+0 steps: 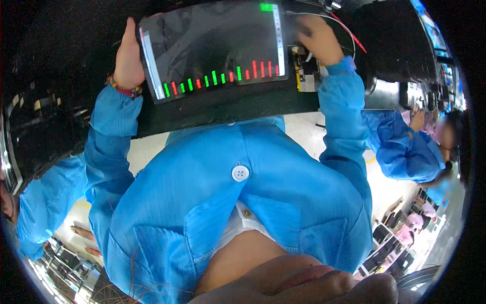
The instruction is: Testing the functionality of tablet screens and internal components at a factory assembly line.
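Note:
A flat display panel [212, 50] lies on the dark work surface in front of me, lit with a row of green and red bars and a pale strip along each side. My left hand [129, 61] rests against its left edge, fingers stretched out straight and together; the thumb is hidden. Past the panel's right edge is my right hand [321, 40], bent inward beside a thin white cable [349, 31]. Its fingertips are dark and blurred, so what they touch cannot be made out. Below that hand sits a small open circuit assembly [306, 76] with yellow and black parts.
A red thin lead [349, 33] runs beyond my right hand. The black table [228, 109] ends close to my body. A co-worker in blue [405, 147] sits to the right, and another blue sleeve [50, 197] shows at the left. Shelving [387, 248] stands lower right.

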`<state>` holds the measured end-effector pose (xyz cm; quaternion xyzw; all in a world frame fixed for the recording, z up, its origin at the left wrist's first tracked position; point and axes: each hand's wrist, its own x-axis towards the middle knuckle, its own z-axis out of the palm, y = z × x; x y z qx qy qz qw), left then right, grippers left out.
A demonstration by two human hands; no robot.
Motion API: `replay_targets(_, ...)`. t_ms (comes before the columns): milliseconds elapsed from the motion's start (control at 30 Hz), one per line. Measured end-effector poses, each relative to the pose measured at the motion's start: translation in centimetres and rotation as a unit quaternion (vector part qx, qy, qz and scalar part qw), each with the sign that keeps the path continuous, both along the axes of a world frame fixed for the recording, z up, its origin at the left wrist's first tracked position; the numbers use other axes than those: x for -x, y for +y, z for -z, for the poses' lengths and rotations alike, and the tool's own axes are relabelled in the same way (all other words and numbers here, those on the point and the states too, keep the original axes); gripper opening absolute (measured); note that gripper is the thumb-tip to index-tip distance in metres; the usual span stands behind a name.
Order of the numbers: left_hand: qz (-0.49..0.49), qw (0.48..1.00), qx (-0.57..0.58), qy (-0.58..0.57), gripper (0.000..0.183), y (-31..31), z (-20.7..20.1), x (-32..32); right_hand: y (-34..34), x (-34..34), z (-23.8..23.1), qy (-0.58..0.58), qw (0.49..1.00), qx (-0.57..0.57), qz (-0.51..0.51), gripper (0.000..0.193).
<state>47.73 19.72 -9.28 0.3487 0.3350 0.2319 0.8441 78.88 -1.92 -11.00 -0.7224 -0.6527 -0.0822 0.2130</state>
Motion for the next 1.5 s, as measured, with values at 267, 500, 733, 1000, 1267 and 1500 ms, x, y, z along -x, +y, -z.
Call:
replay_targets(267,-0.039,0.999,-0.029,0.02,0.059,-0.3,-0.1,-0.2,0.1,0.5,-0.1,0.117,0.993,0.022,-0.006,0.023)
replay_targets(500,-0.075,0.991,-0.085,0.071,0.061,-1.4,-1.0,-1.3,-0.9,0.6,-1.2,0.361,0.926,0.027,-0.109,0.02)
replay_targets(733,-0.118,0.982,-0.108,0.1,0.059,-1.7,-0.9,-1.6,-1.7,1.1,-1.6,0.295,0.949,0.031,-0.111,0.015)
replay_targets(1000,-0.147,0.973,-0.14,0.111,0.058,-1.6,-0.5,-1.7,-1.2,1.5,-3.5,0.309,0.944,0.046,-0.109,0.015)
replay_targets(1267,-0.144,0.968,-0.168,0.115,0.056,-1.9,-0.9,-2.2,-0.7,1.6,-4.4,0.345,0.928,0.104,-0.096,0.013)
replay_targets(1500,-0.093,0.993,-0.068,0.015,0.057,-0.9,0.0,-0.4,-7.4,-3.2,-3.0,0.044,0.971,-0.209,0.109,0.019)
